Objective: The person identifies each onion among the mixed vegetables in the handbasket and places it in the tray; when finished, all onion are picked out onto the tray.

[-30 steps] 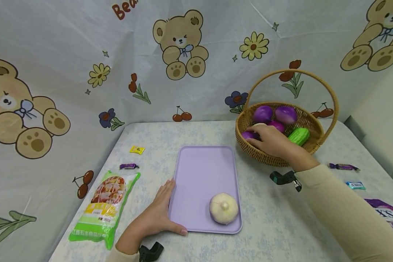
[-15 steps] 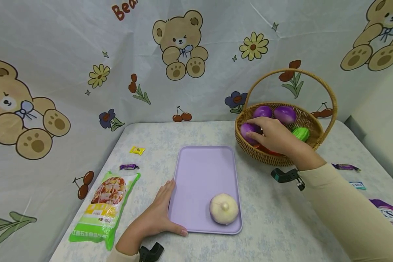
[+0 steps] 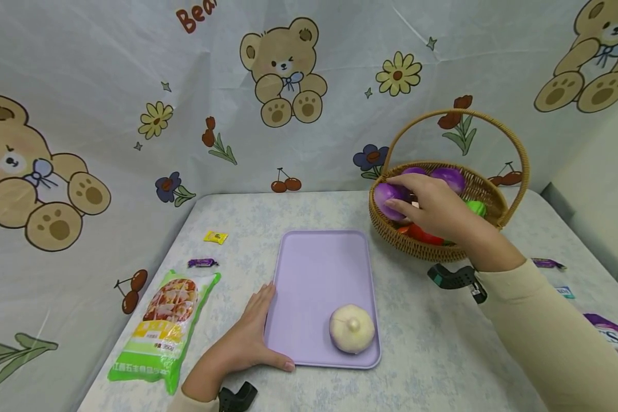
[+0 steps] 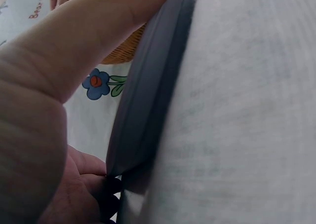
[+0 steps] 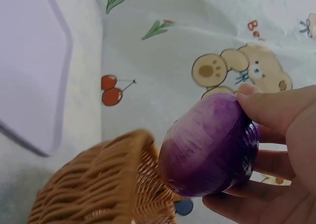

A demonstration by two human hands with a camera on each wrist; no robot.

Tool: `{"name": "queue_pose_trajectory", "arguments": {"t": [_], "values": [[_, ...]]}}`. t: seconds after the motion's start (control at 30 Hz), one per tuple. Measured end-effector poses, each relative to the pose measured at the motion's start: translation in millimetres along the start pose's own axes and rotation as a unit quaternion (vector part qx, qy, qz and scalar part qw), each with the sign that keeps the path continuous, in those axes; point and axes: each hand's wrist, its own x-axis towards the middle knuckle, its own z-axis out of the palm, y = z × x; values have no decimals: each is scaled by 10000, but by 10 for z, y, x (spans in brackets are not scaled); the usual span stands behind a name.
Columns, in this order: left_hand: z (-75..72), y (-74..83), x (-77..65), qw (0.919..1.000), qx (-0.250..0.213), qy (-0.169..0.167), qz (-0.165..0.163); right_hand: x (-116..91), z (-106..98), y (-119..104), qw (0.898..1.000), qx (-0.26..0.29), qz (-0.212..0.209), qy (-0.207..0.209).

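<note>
In the head view my right hand (image 3: 431, 203) pinches a purple onion (image 3: 388, 200) between thumb and fingers, over the left side of the wicker basket (image 3: 417, 248). The right wrist view shows the onion (image 5: 210, 147) glossy and held just above the basket's rim (image 5: 94, 177). My left hand (image 3: 249, 335) rests at the lower left corner of a lilac tray (image 3: 314, 274), fingers along its left edge and thumb at its front edge. A whitish garlic bulb (image 3: 352, 328) sits in the tray's lower right corner.
More purple onions (image 3: 448, 178), a red vegetable (image 3: 423, 235) and a green one (image 3: 476, 208) lie in the basket, under its tall handle (image 3: 520, 146). A green food bag (image 3: 165, 332) and wrapped candies (image 3: 202, 262) lie left of the tray. A purple bag (image 3: 611, 337) lies far right.
My right hand has taken hold of the purple onion and raised it inside the basket toward its left rim, uncovering the red vegetable. My left hand has stayed at the tray.
</note>
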Motion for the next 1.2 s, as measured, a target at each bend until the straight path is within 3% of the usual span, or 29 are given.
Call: {"name": "queue_pose_trajectory", "arguments": {"t": [0.2, 0.53, 0.93, 1.2], "values": [[7, -9, 3, 10000, 23, 3, 5, -53, 0, -172, 9978, 255, -553, 276], [0, 8, 6, 10000, 26, 7, -17, -141, 303, -376, 9845, 589, -1595, 420], [4, 18, 6, 10000, 41, -10, -64, -340, 776, -412, 9881, 825, -1291, -104], [-8, 29, 4, 10000, 26, -14, -73, -411, 972, -379, 9885, 833, -1258, -135]]}}
